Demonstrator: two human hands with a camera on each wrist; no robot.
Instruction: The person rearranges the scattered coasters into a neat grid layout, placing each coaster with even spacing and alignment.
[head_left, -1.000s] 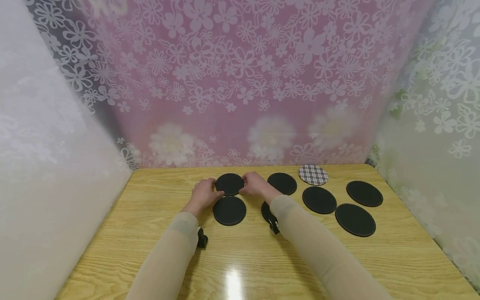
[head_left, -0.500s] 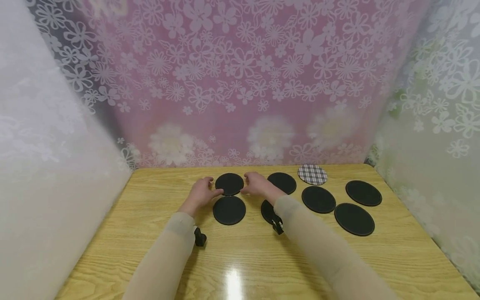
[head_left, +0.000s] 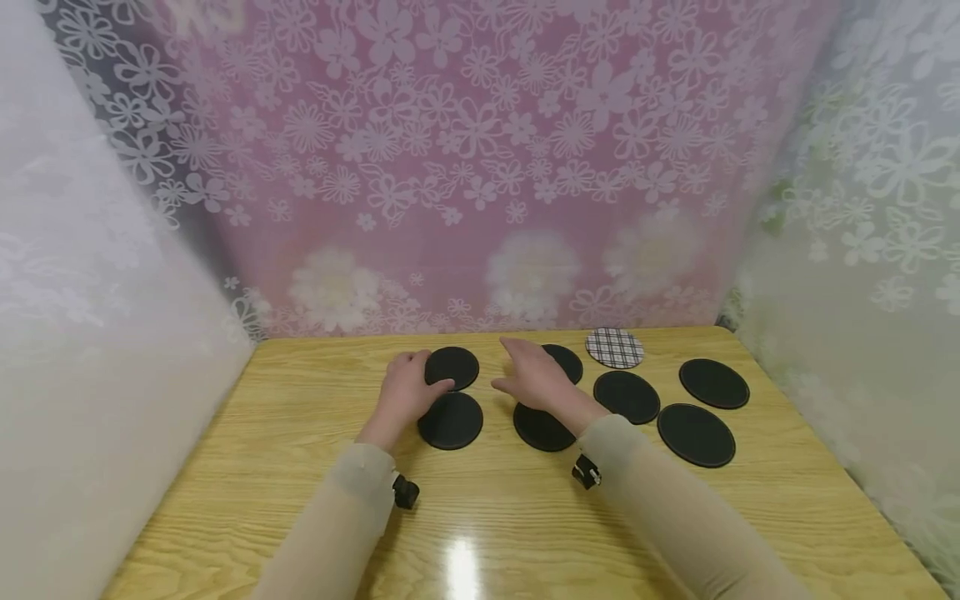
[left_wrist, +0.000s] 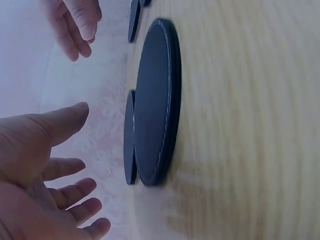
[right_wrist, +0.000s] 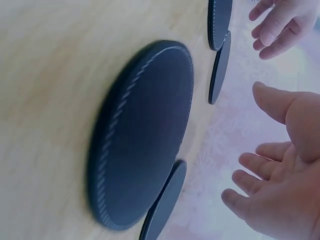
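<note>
Two round black coasters lie one behind the other: the far coaster and the near coaster, which shows pale edge stitching in the left wrist view. Just left of them hovers my left hand, thumb and fingers spread, holding nothing. My right hand is in the air to their right, fingers extended and holding nothing. In the head view it partly hides a second pair, the back coaster and the front coaster. The right wrist view shows a stitched coaster flat on the table, apart from that hand.
Farther right on the wooden table lie a plaid coaster, a black coaster before it, and two more, a rear one and a front one. A pink floral curtain hangs behind the table.
Both hands were at the sides of the far left coaster; they have come away from it. The right hand has moved right, over the second pair. The head view has shifted slightly.
</note>
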